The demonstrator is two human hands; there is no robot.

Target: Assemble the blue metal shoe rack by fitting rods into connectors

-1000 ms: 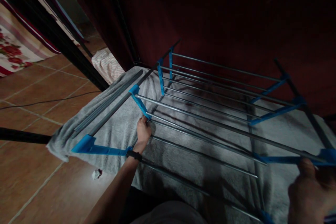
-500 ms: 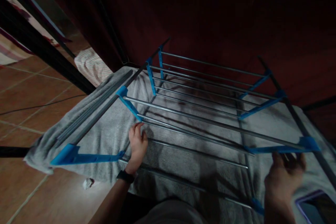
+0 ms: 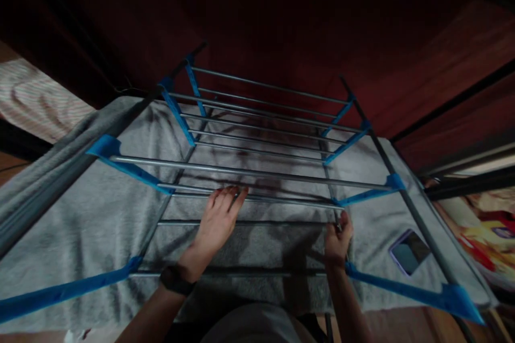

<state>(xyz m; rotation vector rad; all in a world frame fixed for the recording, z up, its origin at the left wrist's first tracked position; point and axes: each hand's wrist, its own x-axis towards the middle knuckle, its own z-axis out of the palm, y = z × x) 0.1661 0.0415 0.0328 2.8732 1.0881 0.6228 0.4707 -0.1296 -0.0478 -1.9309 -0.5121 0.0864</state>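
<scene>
Reaching Into the Blue-Jointed Rack (image 3: 257, 173) With Both Hands

In the head view, the rack rests on a gray blanket (image 3: 96, 220), its metal rods running crosswise between blue brackets (image 3: 134, 171) at either side. The left hand (image 3: 219, 218), with a dark wristband (image 3: 177, 280) on its wrist, is at the middle of the rack, fingers laid over a close pair of rods (image 3: 289, 201); whether it grips them I cannot tell. The right hand (image 3: 338, 238) is toward the right side of the rack, thumb and fingers bent at the right end of a lower rod (image 3: 181, 223). That rod lies between the close pair and the nearest crossbar of the rack; whether the fingers are closed on its end I cannot tell either.

Just outside the rack's right pole, a phone (image 3: 410, 253) lies tilted on the blanket, partly beside the pole. Behind the rack hangs a dark red curtain (image 3: 261, 21). Left of the rack lies a pale striped cloth (image 3: 40, 99); well to its right is a red-and-yellow bundle (image 3: 491, 233), too blurred to identify.
</scene>
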